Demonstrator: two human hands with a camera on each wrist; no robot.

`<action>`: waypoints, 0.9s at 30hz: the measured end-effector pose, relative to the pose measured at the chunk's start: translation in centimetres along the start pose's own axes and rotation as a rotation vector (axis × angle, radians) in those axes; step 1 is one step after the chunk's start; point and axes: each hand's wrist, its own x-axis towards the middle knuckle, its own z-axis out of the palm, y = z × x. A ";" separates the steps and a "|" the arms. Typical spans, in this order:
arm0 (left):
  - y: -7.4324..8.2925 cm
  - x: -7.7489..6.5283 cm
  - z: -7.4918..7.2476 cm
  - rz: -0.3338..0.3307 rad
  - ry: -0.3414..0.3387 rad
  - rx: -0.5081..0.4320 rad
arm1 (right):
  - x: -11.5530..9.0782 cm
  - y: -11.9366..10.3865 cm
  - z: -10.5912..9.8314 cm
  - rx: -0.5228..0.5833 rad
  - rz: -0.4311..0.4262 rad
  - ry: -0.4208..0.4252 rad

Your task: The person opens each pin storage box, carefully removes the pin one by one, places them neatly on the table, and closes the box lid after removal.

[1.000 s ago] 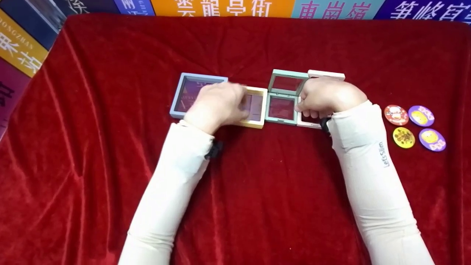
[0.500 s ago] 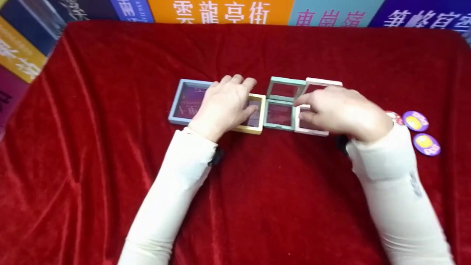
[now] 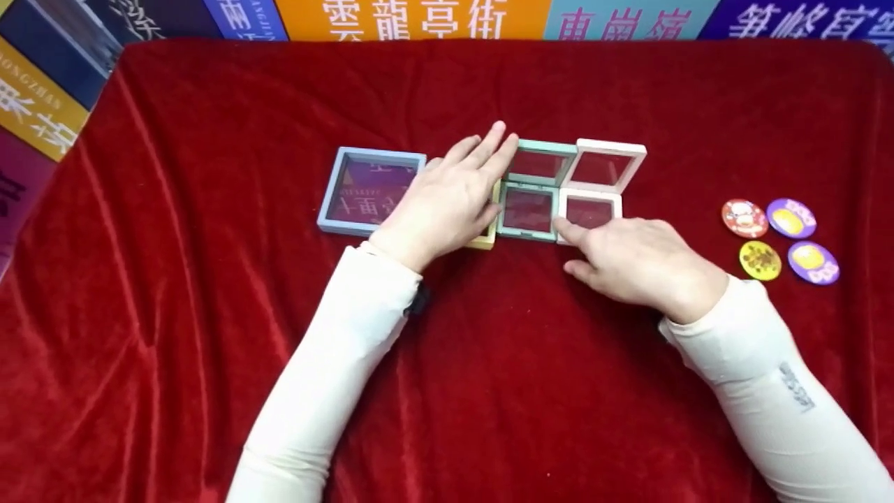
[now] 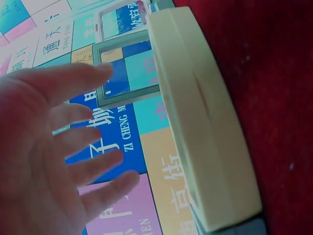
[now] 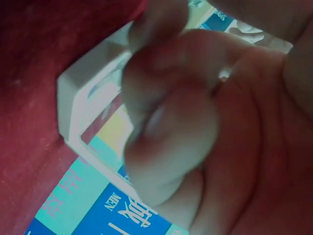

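In the head view my left hand (image 3: 450, 199) lies over the yellow display frame (image 3: 482, 244) with fingers stretched forward. The left wrist view shows that hand's fingers spread and apart from the yellow frame (image 4: 205, 112). To the right stand a teal frame (image 3: 529, 235) and a white frame (image 3: 611, 147), side by side, both with lids raised. My right hand (image 3: 639, 265) has its index finger extended to the white frame's front left corner; whether it touches is unclear. In the right wrist view its other fingers look loosely bent, holding nothing.
A larger blue frame (image 3: 330, 188) lies flat left of the yellow one. Several round badges (image 3: 760, 260), red, purple and yellow, lie on the red velvet cloth (image 3: 517, 363) at the right. Colourful panels with Chinese characters (image 3: 419, 19) border the back.
My right hand has come away from the white frame's lid, back toward its front corner. The white lid stands raised. My left hand has straightened its fingers and shifted slightly right.
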 end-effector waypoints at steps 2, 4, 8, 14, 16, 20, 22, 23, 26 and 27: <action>0.1 0.0 0.0 0.012 -0.026 0.011 | 0.2 -0.2 -0.1 -0.003 -0.008 0.009; 0.1 0.1 0.0 0.009 -0.058 0.019 | 0.3 -0.4 0.0 -0.004 -0.015 0.021; 0.6 0.4 0.3 -0.005 -0.065 0.016 | 0.2 -0.4 0.2 -0.011 -0.011 0.040; 1.0 0.1 0.2 0.047 0.063 0.045 | 0.2 -0.5 0.3 -0.010 -0.012 0.039; 1.1 0.1 0.2 0.072 0.051 0.067 | 0.2 -0.5 0.3 -0.008 -0.012 0.042; 1.2 0.3 0.4 0.098 -0.002 0.070 | 0.2 -0.5 0.3 -0.006 -0.012 0.044; 1.2 0.2 0.4 0.096 -0.010 0.061 | 0.2 -0.5 0.3 -0.007 -0.012 0.041; 1.3 0.2 0.4 0.090 -0.010 0.058 | 0.2 -0.5 0.3 -0.009 -0.011 0.040; 1.4 0.1 0.4 0.079 0.010 0.064 | 0.2 -0.5 0.4 -0.013 -0.009 0.038; 1.5 0.2 0.5 0.082 0.022 0.068 | 0.2 -0.5 0.4 -0.015 -0.007 0.039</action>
